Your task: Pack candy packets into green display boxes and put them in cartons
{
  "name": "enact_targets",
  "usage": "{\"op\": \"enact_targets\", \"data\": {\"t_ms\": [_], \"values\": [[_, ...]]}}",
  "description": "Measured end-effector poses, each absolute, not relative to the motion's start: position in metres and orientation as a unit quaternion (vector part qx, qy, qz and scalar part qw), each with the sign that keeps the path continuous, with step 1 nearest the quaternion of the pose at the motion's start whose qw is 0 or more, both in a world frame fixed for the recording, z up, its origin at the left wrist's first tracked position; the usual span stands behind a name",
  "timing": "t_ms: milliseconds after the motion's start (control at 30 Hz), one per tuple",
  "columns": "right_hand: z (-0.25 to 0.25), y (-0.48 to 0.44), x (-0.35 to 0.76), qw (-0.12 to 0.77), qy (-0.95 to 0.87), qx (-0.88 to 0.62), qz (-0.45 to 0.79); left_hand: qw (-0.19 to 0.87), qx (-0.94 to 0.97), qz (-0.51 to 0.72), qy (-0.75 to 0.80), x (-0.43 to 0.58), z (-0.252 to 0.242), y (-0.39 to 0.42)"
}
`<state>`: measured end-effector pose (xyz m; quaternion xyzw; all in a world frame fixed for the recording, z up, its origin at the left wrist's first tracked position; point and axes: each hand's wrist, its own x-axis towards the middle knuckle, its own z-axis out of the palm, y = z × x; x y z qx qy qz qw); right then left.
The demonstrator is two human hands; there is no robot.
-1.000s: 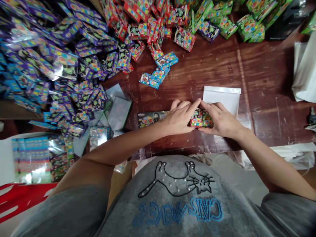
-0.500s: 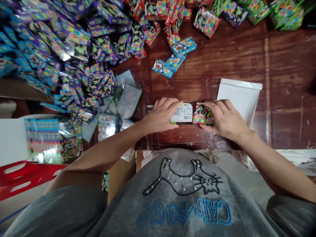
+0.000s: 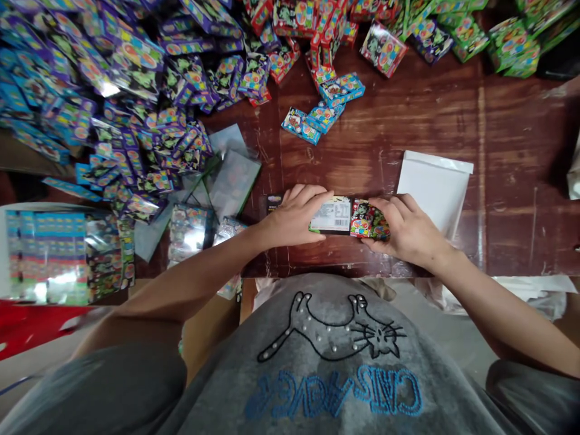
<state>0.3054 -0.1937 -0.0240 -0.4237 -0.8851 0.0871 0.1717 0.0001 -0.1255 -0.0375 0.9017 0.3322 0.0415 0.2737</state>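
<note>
My left hand (image 3: 296,214) curls its fingers over a flat black carton (image 3: 333,215) on the dark wooden table (image 3: 430,115). The carton's white label with a barcode faces up. My right hand (image 3: 408,229) grips a bundle of small red and green boxes (image 3: 370,220) and holds it against the carton's right end. A black printed pack (image 3: 272,201) peeks out from under my left wrist.
A white pouch (image 3: 435,181) lies just beyond my right hand. Heaps of small boxes cover the far side: purple and blue (image 3: 113,78) at left, red (image 3: 308,24) in the middle, green (image 3: 489,30) at right. Several blue boxes (image 3: 324,112) lie loose. Clear wrapped bundles (image 3: 67,254) sit left.
My left hand slid left off the box bundle and brought up a black carton with its label upward. The right hand kept hold of the bundle. The view shifted a little.
</note>
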Motion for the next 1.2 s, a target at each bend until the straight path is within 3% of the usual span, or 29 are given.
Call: {"op": "enact_targets", "data": {"t_ms": [233,533,867,1200], "values": [[-0.030,-0.185,0.320,0.174,-0.872,-0.412,0.198,0.277,0.906,0.022,0.318,0.001,-0.035,-0.123],[-0.033,-0.161,0.332,0.161,-0.888,-0.368,0.224,0.283,0.909,0.018,0.306,0.016,-0.034,-0.126],[-0.014,-0.144,0.356,0.171,-0.881,-0.395,0.193,0.263,0.879,0.070,0.390,0.025,-0.022,-0.130],[-0.007,-0.146,0.341,0.163,-0.887,-0.395,0.175,0.156,0.877,0.106,0.441,0.045,-0.017,-0.142]]}}
